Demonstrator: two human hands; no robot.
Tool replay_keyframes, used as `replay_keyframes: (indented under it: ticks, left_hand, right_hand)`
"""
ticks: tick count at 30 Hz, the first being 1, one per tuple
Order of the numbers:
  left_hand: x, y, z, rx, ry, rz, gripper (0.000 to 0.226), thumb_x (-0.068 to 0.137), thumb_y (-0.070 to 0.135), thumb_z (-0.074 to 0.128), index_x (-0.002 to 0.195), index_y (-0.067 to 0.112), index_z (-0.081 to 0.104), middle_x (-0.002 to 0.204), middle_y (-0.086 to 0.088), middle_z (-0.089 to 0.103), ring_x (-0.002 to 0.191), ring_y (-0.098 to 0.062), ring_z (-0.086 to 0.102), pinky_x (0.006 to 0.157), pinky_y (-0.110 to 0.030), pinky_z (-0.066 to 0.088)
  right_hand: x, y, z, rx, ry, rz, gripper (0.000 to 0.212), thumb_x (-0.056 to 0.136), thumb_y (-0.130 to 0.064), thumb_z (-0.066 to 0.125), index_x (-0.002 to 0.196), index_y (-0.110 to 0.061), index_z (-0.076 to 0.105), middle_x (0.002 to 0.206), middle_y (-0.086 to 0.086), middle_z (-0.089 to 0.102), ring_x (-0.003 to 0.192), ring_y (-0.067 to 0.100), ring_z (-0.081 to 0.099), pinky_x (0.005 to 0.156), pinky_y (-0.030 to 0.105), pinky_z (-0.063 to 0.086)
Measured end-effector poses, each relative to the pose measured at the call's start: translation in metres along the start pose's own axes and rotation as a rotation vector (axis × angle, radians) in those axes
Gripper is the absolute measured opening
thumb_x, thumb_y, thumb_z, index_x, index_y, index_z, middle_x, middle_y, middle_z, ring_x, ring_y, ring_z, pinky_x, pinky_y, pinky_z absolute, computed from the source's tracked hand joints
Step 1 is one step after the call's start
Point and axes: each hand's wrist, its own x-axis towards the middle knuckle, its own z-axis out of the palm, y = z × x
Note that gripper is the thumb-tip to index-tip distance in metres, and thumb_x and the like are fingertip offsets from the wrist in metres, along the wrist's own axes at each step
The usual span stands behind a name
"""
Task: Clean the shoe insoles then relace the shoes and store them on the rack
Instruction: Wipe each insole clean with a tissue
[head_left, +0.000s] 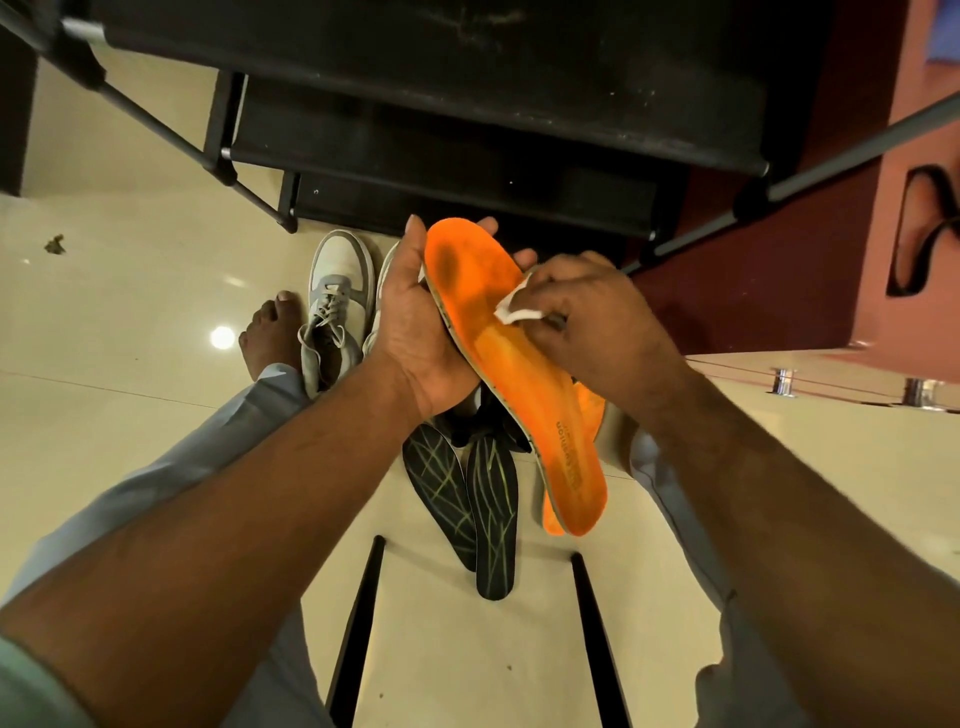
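A: Insole work here! Left hand (415, 322) wraps its fingers round the orange insole (519, 374), toe end up, just in front of the black shoe rack (441, 130).

B: Right hand (597, 317) pinches a white wipe (511, 304), pressing it onto that insole's dark-stained forefoot.

A: Nearer than the rack, two black insoles (467, 499) lie on the floor; a grey-white sneaker (335, 301) sits at the rack's foot.

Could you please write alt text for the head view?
The left hand holds an orange insole while the right hand wipes it with a white wipe. Below lie two black insoles, white sneakers and a black shoe rack.
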Motion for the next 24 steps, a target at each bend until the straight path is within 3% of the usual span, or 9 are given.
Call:
replay_keyframes:
  ticks: [2, 7, 11, 13, 17, 20, 24]
  left_hand:
    - [0.001, -0.001, 0.0, -0.011, 0.001, 0.001, 0.071, 0.092, 0.074, 0.026, 0.14, 0.026, 0.048, 0.131, -0.014, 0.055, 0.117, -0.033, 0.059, 0.096, -0.052, 0.049]
    - [0.0, 0.003, -0.001, 0.04, 0.002, -0.029, 0.077, 0.091, 0.076, 0.023, 0.147, 0.027, 0.043, 0.135, -0.015, 0.059, 0.122, -0.036, 0.059, 0.093, -0.054, 0.051]
    - [0.0, 0.001, 0.002, 0.021, 0.03, -0.001, 0.076, 0.091, 0.075, 0.025, 0.146, 0.026, 0.045, 0.13, -0.014, 0.062, 0.114, -0.033, 0.064, 0.093, -0.051, 0.053]
    - [0.0, 0.001, 0.002, 0.024, 0.039, -0.003, 0.076, 0.091, 0.075, 0.025, 0.146, 0.026, 0.045, 0.136, -0.016, 0.059, 0.118, -0.034, 0.062, 0.093, -0.052, 0.053]
    - [-0.001, 0.003, 0.001, 0.048, 0.059, -0.007, 0.077, 0.091, 0.075, 0.025, 0.145, 0.025, 0.047, 0.132, -0.013, 0.063, 0.118, -0.034, 0.063, 0.087, -0.051, 0.056]
    - [0.001, 0.005, -0.001, 0.049, 0.048, 0.029, 0.076, 0.091, 0.075, 0.024, 0.143, 0.024, 0.047, 0.127, -0.014, 0.064, 0.119, -0.036, 0.061, 0.097, -0.054, 0.05]
    - [0.003, 0.008, -0.003, 0.02, 0.022, 0.062, 0.076, 0.091, 0.075, 0.023, 0.142, 0.024, 0.046, 0.135, -0.015, 0.06, 0.128, -0.036, 0.055, 0.102, -0.055, 0.046]
  right_hand:
    - [-0.001, 0.004, 0.0, -0.042, 0.026, 0.014, 0.027, 0.082, -0.024, 0.059, 0.104, -0.02, 0.074, 0.1, 0.002, 0.066, 0.096, 0.027, 0.056, 0.08, 0.037, 0.047]
    - [-0.004, -0.017, 0.005, 0.042, -0.047, -0.263, 0.021, 0.083, -0.024, 0.06, 0.097, -0.019, 0.075, 0.091, -0.001, 0.066, 0.09, 0.023, 0.057, 0.077, 0.032, 0.045]
    - [-0.001, 0.003, -0.001, -0.03, 0.025, -0.033, 0.024, 0.083, -0.024, 0.062, 0.104, -0.021, 0.074, 0.1, 0.001, 0.067, 0.096, 0.027, 0.055, 0.079, 0.041, 0.049]
    - [-0.003, 0.0, 0.001, -0.052, 0.039, -0.047, 0.024, 0.081, -0.023, 0.063, 0.102, -0.021, 0.074, 0.098, 0.0, 0.067, 0.094, 0.025, 0.055, 0.077, 0.038, 0.048]
    - [-0.004, -0.026, 0.004, 0.284, -0.078, -0.19, 0.018, 0.08, -0.014, 0.068, 0.095, -0.018, 0.076, 0.09, -0.008, 0.068, 0.087, 0.006, 0.058, 0.079, 0.024, 0.046]
    - [0.0, -0.018, -0.019, 0.688, -0.057, 0.071, 0.021, 0.08, -0.005, 0.072, 0.101, -0.01, 0.073, 0.094, -0.003, 0.072, 0.092, 0.008, 0.067, 0.086, 0.024, 0.052]
    - [0.005, 0.005, -0.035, 0.819, 0.227, 0.464, 0.016, 0.08, -0.002, 0.071, 0.092, -0.012, 0.073, 0.098, 0.003, 0.071, 0.091, 0.01, 0.067, 0.078, 0.023, 0.051]
